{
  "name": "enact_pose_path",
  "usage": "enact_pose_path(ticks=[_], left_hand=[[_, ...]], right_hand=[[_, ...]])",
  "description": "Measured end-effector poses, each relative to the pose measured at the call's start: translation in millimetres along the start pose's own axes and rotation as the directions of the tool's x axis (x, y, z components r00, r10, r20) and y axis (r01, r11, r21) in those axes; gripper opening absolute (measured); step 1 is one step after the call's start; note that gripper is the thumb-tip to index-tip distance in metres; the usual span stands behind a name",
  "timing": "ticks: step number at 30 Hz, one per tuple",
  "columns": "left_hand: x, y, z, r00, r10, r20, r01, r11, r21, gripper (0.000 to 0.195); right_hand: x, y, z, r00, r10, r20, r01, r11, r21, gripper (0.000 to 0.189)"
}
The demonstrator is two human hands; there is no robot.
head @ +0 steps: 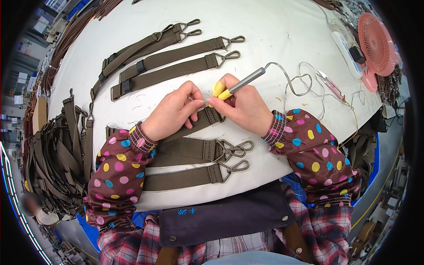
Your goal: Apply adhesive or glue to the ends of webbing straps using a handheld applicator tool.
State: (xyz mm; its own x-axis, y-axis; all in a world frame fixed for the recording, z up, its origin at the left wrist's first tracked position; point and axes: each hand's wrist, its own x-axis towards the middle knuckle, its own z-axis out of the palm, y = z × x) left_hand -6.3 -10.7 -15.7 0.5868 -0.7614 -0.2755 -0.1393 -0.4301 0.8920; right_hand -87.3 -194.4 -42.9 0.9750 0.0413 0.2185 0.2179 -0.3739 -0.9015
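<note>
My left hand (175, 111) pinches thumb and forefinger together above a brown webbing strap (195, 124), and a fine loose thread shows at the fingertips. Its other fingers curl over the strap. In my right hand (246, 104) is a pen-shaped corded tool, probably a thread burner (246, 81), with a grey barrel and yellow grip. A yellow cover wraps the right forefinger. The tool's tip sits close to the left fingertips, partly hidden by the thumb. Nearer me lie straps with metal snap hooks (240, 165), their ends stitched around triangular rings.
Several finished-looking straps (179, 69) lie farther back on the white tabletop (265, 36). A heap of straps (63, 159) hangs at the left. Thread snips (331, 84), the tool's cord (298, 89), a power strip (346, 54) and a pink fan (374, 44) are at the right.
</note>
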Motion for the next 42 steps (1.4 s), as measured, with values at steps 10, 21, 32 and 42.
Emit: enact_pose_path(ticks=[10,21,32,42], left_hand=[[-0.2,1.4,-0.2,1.000,-0.017,0.008,0.017,1.000,-0.002,0.010],[8.2,17.3,3.2,0.997,-0.051,0.060,0.033,0.964,0.262,0.014],[3.7,3.3,-0.4,0.997,-0.070,0.044,0.072,0.996,-0.055,0.012],[3.3,4.5,-0.7,0.996,-0.066,0.062,0.069,0.996,-0.050,0.012]], right_hand=[[-0.6,-0.2,0.4,1.000,0.002,-0.007,-0.003,1.000,-0.027,0.021],[-1.3,3.8,-5.4,0.979,0.069,-0.190,-0.024,0.973,0.230,0.020],[-1.8,-0.4,-3.6,0.997,0.029,-0.072,-0.026,0.999,0.038,0.022],[-1.7,-2.4,-3.7,0.998,0.035,-0.058,-0.036,0.999,-0.023,0.022]])
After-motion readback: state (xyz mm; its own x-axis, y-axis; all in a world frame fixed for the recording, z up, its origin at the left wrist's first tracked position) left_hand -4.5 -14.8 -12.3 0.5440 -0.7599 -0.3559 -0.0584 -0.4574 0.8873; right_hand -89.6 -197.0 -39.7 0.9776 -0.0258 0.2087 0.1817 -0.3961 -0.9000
